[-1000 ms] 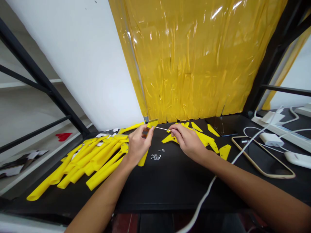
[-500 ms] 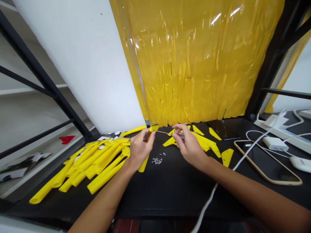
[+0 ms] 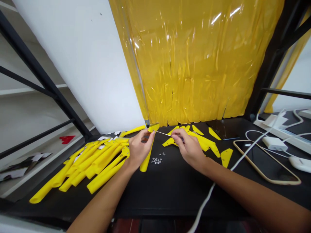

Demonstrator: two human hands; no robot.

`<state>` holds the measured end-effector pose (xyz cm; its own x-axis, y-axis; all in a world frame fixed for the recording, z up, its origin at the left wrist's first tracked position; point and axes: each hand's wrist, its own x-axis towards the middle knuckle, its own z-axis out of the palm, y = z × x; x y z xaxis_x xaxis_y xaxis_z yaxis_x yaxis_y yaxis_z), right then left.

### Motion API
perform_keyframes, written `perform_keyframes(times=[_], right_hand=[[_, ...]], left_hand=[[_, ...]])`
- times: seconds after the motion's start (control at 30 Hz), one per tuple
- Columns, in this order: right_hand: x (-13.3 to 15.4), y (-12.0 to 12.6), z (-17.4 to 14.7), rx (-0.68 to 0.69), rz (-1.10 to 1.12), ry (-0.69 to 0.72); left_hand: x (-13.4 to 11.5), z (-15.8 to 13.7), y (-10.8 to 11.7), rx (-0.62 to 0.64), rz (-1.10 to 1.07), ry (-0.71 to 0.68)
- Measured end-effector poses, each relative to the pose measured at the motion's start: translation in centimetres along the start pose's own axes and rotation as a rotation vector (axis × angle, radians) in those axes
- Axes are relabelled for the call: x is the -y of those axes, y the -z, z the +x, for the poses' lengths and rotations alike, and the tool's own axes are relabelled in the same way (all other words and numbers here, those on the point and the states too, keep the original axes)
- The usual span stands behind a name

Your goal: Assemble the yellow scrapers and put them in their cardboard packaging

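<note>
My left hand is closed on a yellow handle-shaped part, its tube slanting down toward the table and its upper end showing above my fingertips. My right hand grips a screwdriver; the thin metal shaft points left and its tip meets the upper end of the yellow part. The driver's handle is mostly hidden by my fingers. Below, between both hands, lies a small heap of metal screws and nuts.
Yellow tubular parts are piled at the left. Flat yellow pieces and larger yellow parts lie at the right. A phone, a dark tablet-like slab and a white cable are farther right. A yellow plastic curtain hangs behind.
The yellow part's lower tube has swung slightly right and shows more. My right hand's fingers have closed further around the screwdriver, whose tip stays at the part.
</note>
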<state>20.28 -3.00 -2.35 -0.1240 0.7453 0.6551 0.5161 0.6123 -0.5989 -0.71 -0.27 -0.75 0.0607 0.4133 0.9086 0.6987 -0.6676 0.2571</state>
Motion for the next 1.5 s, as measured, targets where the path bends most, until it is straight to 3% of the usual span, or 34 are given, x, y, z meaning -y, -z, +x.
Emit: perform_keyframes(times=[0.3,0.5,0.9,1.07,1.33,1.5], right_hand=[[0.0,-0.4,0.0,0.034,-0.04,0.117],[-0.1,0.2,0.3,-0.113,-0.138,0.1],[-0.3,0.5,0.9,0.076,-0.257,0.001],[-0.2,0.7,0.9,0.109,-0.175,-0.055],[-0.1,1.0,1.1,0.1,-0.249,0.036],[-0.2,1.2,1.2,0.088,-0.131,0.015]], left_hand=[[0.4,0.4,0.1,-0.022,0.017,0.095],[0.2,0.4,0.2,-0.031,0.021,0.035],[0.2,0.5,0.2,-0.012,0.012,0.049],[0.2,0.4,0.0,0.019,-0.011,0.097],[0.3,0.3,-0.1,0.06,-0.024,0.112],[0.3,0.3,0.0,0.098,-0.027,0.101]])
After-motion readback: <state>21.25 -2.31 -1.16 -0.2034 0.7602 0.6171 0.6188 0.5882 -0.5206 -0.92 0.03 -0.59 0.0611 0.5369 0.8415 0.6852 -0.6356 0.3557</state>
